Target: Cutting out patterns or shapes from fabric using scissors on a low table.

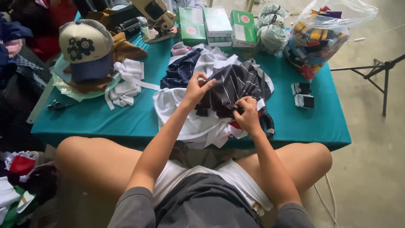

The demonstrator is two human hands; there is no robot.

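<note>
1. A dark navy cloth garment with thin white stripes (pixel 236 88) lies bunched on top of a heap of white fabric (pixel 190 122), at the near middle of the teal-covered tabletop (pixel 97 118).
2. The left hand (pixel 196 89) has its fingers pinched on a fold at the garment's upper left edge; the right hand (pixel 247 115) has its fingers clenched on a fold at the garment's near edge, just beside a small red patch.
3. Judging from the two grips, the step in hand is turning or spreading the striped cloth to find a seam or edge. Any next move calls for keeping both pinches firm, so that the loose folds do not slip back into the heap.
4. Right of the garment and further away, a clear plastic bag (pixel 325 33) stands open, packed with small multicoloured folded pieces.
5. Behind the garment stand three green-and-white cardboard boxes (pixel 215 27), closed; their contents cannot be seen.
6. Left of the garment, a cream cap with a dark blue brim and flower patches (pixel 84 48) rests on brown cloth, with white ribbon loops (pixel 126 84) just beside it.
</note>
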